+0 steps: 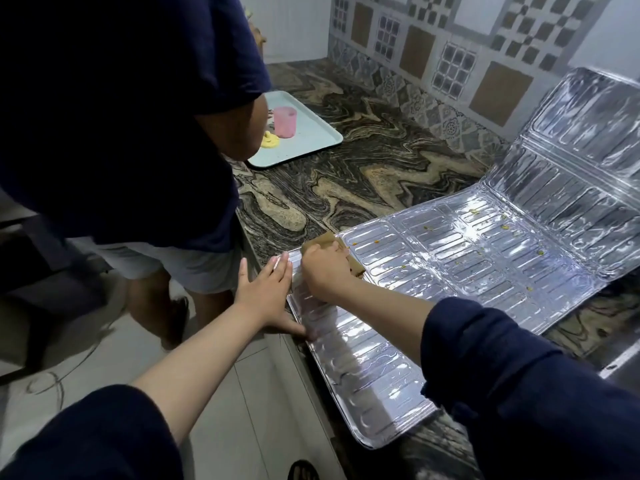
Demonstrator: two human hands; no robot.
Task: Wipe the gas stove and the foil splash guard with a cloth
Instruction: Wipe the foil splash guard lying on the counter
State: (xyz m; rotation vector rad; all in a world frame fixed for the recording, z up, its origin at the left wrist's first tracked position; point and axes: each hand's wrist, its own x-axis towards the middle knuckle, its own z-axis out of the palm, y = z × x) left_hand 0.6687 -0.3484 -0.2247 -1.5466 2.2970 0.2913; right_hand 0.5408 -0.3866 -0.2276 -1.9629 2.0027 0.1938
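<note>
The silver foil splash guard [450, 258] lies unfolded flat across the patterned stone counter, its far panels leaning up against the tiled wall. Small yellow-brown crumbs dot its middle and right panels. My right hand [325, 268] is closed on a tan cloth [353, 263] and presses it on the guard's near-left corner panel. My left hand [273, 292] lies flat with fingers together on the guard's left edge at the counter rim, thumb hooked under the edge. No gas stove is visible.
Another person in a dark shirt and light shorts [138, 140] stands close at the left, by the counter. A pale tray [311, 133] holding a pink cup [284, 122] and something yellow sits on the counter [381, 161] behind. A metal edge [623, 362] shows at the right.
</note>
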